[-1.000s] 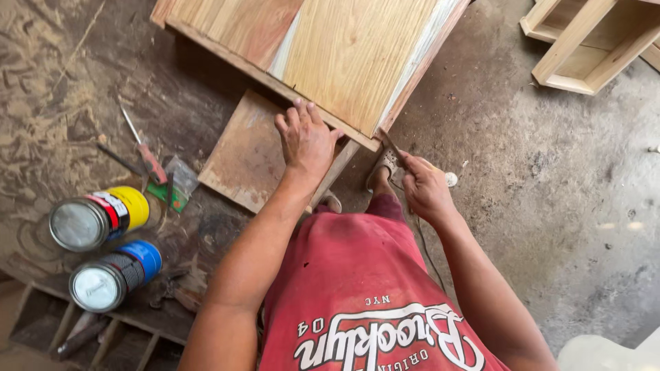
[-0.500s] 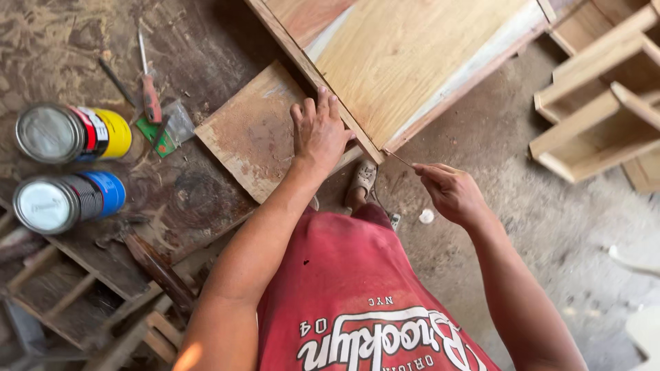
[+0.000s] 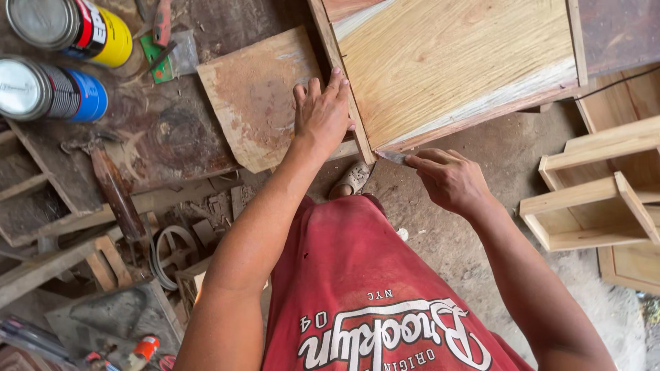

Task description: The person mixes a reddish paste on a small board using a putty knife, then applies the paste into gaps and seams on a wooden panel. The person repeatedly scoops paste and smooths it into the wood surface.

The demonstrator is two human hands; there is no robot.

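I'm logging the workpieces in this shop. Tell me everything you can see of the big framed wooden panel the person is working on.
The wooden panel is a flat board of pale, yellowish grained wood, edged by a thin reddish-brown strip along its left and lower sides. A whitish streak runs beside the lower edge. It lies flat, turned at an angle, and runs out of the top of the picture. The left hand rests palm-down across its left edge. The right hand holds a small blade to its lower corner.
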